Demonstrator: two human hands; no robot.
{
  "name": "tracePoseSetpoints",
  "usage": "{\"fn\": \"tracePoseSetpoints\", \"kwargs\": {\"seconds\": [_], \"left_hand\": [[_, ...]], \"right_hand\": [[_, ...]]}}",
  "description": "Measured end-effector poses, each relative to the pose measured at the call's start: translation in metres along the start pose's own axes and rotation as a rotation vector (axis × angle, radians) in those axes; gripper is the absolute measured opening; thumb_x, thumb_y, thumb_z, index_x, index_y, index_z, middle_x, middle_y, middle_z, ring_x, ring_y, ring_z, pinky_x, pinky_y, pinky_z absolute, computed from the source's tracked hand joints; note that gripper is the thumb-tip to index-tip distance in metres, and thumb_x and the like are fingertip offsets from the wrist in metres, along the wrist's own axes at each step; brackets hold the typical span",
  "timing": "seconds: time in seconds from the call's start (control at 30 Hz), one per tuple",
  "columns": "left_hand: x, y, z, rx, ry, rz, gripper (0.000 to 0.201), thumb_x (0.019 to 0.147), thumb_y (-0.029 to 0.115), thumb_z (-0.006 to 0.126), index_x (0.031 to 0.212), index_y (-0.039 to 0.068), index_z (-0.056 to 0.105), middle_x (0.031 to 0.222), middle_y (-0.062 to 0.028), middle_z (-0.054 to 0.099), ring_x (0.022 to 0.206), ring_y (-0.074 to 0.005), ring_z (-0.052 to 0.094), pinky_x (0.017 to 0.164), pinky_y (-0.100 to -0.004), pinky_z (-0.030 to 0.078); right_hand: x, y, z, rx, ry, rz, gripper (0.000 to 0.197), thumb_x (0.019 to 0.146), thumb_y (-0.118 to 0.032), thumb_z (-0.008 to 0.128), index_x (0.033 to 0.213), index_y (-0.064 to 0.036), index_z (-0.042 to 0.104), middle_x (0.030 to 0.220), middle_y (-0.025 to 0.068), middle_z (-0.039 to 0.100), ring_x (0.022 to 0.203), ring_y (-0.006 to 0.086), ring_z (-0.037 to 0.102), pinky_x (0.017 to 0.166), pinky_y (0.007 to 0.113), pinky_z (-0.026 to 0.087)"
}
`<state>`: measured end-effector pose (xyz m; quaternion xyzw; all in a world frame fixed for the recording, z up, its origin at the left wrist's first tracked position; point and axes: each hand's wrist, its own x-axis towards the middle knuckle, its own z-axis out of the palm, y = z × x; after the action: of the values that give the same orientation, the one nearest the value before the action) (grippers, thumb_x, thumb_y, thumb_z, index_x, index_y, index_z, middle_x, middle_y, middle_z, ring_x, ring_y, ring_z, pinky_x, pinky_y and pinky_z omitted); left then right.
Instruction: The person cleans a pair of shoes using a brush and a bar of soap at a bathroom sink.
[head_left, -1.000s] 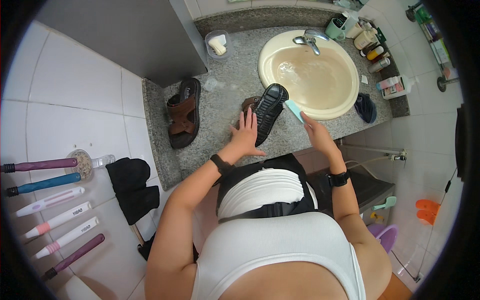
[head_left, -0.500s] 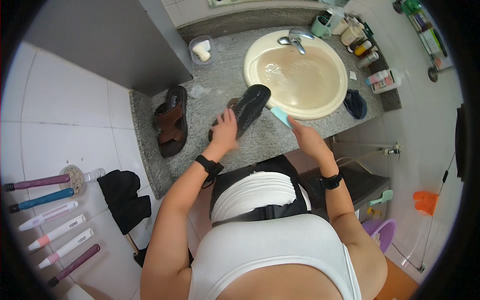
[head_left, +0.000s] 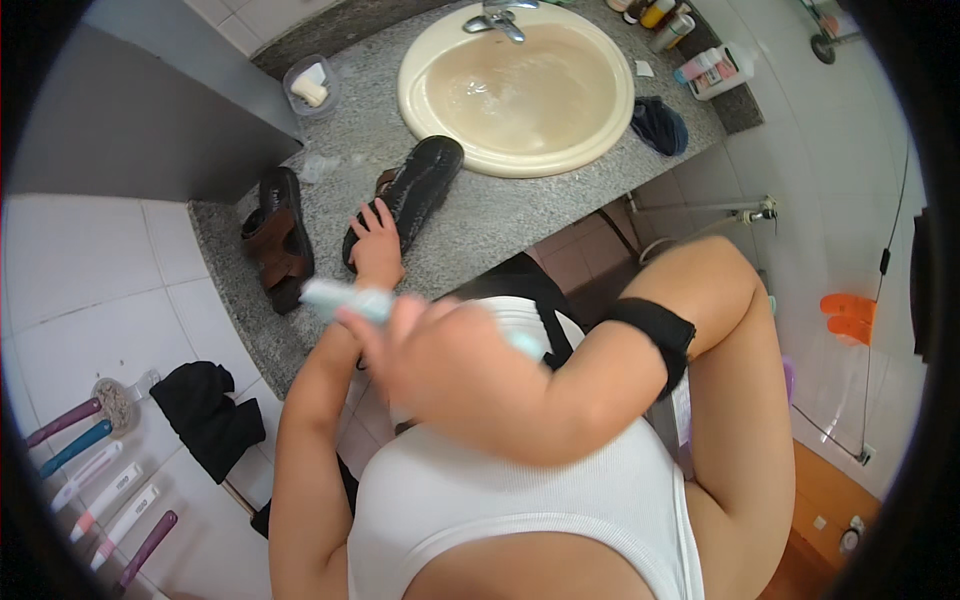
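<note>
A black-soled sandal (head_left: 425,190) lies sole up on the counter, wet and streaked with what looks like suds. Its toe end points at the basin. My left hand (head_left: 376,245) presses on its near end, fingers over the sole's edge. Raised close to my chest, my right hand (head_left: 440,350) is smeared by motion and closed round a pale teal brush (head_left: 348,300), whose far end sticks out to the left over my left forearm. To the left rests the other sandal (head_left: 275,240), brown straps upward, with neither hand on it.
The cream basin (head_left: 520,165) holds cloudy water under a chrome tap (head_left: 497,20). On the grey stone counter (head_left: 500,225) are a soap dish (head_left: 312,90) and a dark cloth (head_left: 660,126). Bottles (head_left: 715,75) stand at the right end. A grey partition (head_left: 190,90) rises at the left.
My right hand has lifted the brush from beside the basin and swung left across my body. My left hand stays on the sandal. The view has shifted, with the counter now higher and further left.
</note>
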<state>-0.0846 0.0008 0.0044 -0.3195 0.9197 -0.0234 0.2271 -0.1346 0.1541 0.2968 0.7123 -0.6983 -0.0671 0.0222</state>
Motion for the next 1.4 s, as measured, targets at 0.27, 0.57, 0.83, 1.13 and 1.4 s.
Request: {"fn": "tracePoseSetpoints", "kwargs": {"seconds": [0.27, 0.57, 0.83, 1.13, 1.4], "left_hand": [[-0.002, -0.004, -0.001, -0.053, 0.054, 0.032, 0.123, 0.052, 0.025, 0.088, 0.149, 0.002, 0.015, 0.147, -0.0257, 0.029, 0.132, -0.0455, 0.037, 0.061, -0.0443, 0.061], [-0.004, -0.001, 0.004, 0.017, 0.029, 0.012, 0.108, 0.063, 0.025, 0.082, 0.149, 0.003, 0.019, 0.149, -0.0252, 0.027, 0.131, -0.0457, 0.037, 0.058, -0.0472, 0.06], [-0.006, 0.003, 0.014, -0.038, 0.095, -0.022, 0.088, 0.075, 0.019, 0.07, 0.148, 0.004, 0.023, 0.148, -0.0238, 0.031, 0.131, -0.048, 0.036, 0.058, -0.0549, 0.057], [-0.029, -0.022, -0.014, -0.137, -0.049, -0.042, 0.106, 0.064, 0.021, 0.081, 0.148, 0.002, 0.019, 0.149, -0.0249, 0.028, 0.134, -0.0463, 0.034, 0.078, -0.0453, 0.058], [-0.034, -0.045, -0.012, -0.402, 0.295, 0.172, 0.038, 0.073, 0.004, 0.064, 0.108, -0.007, 0.052, 0.105, -0.0248, 0.061, 0.087, -0.039, 0.064, 0.064, -0.0428, 0.055]], "right_hand": [[-0.011, -0.009, -0.047, -0.22, 0.292, -0.07, 0.025, 0.087, -0.019, 0.05, 0.111, -0.0113, 0.049, 0.066, -0.0003, 0.043, 0.051, 0.0124, 0.046, 0.042, 0.027, 0.034], [-0.012, -0.015, -0.068, -0.308, 0.417, -0.098, 0.015, 0.09, -0.024, 0.047, 0.085, -0.0096, 0.047, 0.063, 0.0, 0.038, 0.051, 0.0131, 0.039, 0.044, 0.027, 0.031], [-0.032, -0.013, -0.076, -0.307, 0.479, -0.04, 0.035, 0.092, -0.028, 0.044, 0.063, -0.0081, 0.046, 0.06, 0.0002, 0.033, 0.051, 0.0136, 0.033, 0.045, 0.027, 0.028], [-0.022, 0.038, -0.033, 0.002, 0.138, -0.232, 0.058, 0.085, -0.017, 0.063, 0.141, -0.0181, 0.047, 0.065, -0.001, 0.038, 0.042, 0.0078, 0.036, 0.037, 0.026, 0.029], [0.018, 0.101, 0.16, 0.773, 0.114, 0.135, 0.056, 0.089, -0.002, 0.055, 0.141, -0.0175, 0.043, 0.099, 0.0199, 0.064, 0.078, 0.0398, 0.063, 0.071, 0.044, 0.05]]}}
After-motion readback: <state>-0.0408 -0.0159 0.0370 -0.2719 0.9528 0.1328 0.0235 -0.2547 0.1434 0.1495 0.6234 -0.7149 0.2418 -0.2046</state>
